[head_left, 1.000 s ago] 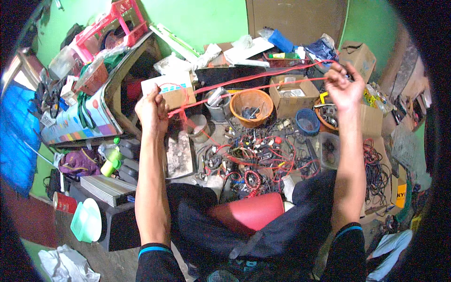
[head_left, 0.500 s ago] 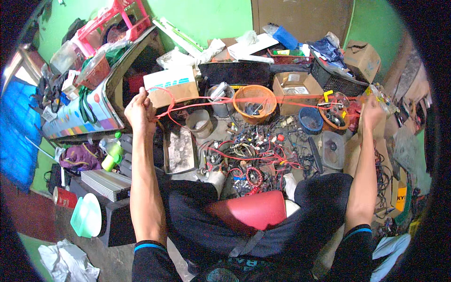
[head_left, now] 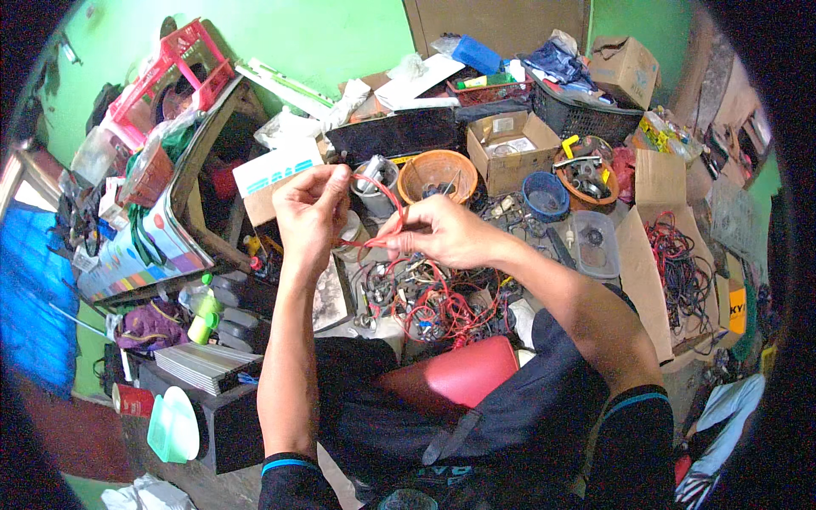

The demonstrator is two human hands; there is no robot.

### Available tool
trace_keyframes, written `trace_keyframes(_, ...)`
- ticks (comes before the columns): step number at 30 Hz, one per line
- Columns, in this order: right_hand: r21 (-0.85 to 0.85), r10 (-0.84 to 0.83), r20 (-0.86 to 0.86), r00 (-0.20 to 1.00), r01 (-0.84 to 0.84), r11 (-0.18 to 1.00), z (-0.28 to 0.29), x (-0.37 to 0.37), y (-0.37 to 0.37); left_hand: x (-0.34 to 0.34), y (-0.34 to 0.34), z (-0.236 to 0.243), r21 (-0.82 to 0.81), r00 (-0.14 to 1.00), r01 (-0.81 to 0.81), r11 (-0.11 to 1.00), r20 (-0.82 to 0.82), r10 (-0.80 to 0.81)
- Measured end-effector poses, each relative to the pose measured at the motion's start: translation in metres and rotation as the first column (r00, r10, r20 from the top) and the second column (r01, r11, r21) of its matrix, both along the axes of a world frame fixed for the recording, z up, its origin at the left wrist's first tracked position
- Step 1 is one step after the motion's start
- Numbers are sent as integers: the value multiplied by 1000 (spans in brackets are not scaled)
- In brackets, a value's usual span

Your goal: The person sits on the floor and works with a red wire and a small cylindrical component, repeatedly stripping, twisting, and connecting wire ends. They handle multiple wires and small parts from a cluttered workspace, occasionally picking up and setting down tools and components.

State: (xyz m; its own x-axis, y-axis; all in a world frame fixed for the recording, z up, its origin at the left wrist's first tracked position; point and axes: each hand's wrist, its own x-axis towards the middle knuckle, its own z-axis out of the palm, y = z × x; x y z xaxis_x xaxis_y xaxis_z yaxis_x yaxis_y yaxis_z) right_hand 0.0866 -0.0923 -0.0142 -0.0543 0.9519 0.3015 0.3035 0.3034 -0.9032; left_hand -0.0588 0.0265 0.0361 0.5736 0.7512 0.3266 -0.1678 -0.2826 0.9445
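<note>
A red wire (head_left: 395, 195) runs between my two hands, bent into a loop that arches up over the gap. My left hand (head_left: 311, 208) is closed, thumb and forefinger pinching the wire. Close by on the right, my right hand (head_left: 442, 232) grips the same wire between thumb and fingers, its palm turned down. Below both hands lies a tangle of red wires (head_left: 459, 310) with small dark parts mixed in. The wire's ends cannot be made out.
An orange bucket (head_left: 412, 174), a blue bowl (head_left: 544, 195) and an open cardboard box (head_left: 510, 161) stand beyond my hands. At right sit a clear plastic tub (head_left: 597, 246) and a carton of cables (head_left: 676, 263). A red seat (head_left: 463, 382) is between my legs.
My hands were wide apart with the red wire stretched between them. Both have come together at the middle, my right hand moving far left, and the wire is now looped and slack.
</note>
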Motion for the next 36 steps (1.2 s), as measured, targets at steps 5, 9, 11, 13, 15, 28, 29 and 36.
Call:
trace_keyframes(5,175,-523,309,794,494,852,-4,72,-3,-29,27,-3,63,992,-114,991,59,111)
trace_keyframes(9,-187,-877,433,208,973,139,-19,206,-88,-46,47,9,-148,972,-146,978,162,170)
trace_keyframes(11,247,-725,689,-1,941,233,-48,225,-117,-41,49,5,-100,977,-164,981,122,176)
trace_keyframes(13,160,-584,802,124,898,410,-45,210,-82,-34,45,-2,-5,992,-126,992,4,126)
trace_keyframes(15,366,-745,574,341,707,605,-13,121,-37,-23,34,-8,66,997,-52,996,-45,55)
trace_keyframes(28,41,-142,257,956,135,990,-15,29,6,-7,9,-3,275,991,-130,953,20,129)
trace_keyframes(29,105,-371,547,750,379,919,-31,59,7,-11,15,-4,304,984,-179,936,43,174)
trace_keyframes(36,-50,-269,955,123,963,264,-107,269,-124,-25,39,13,-11,949,-222,975,229,218)
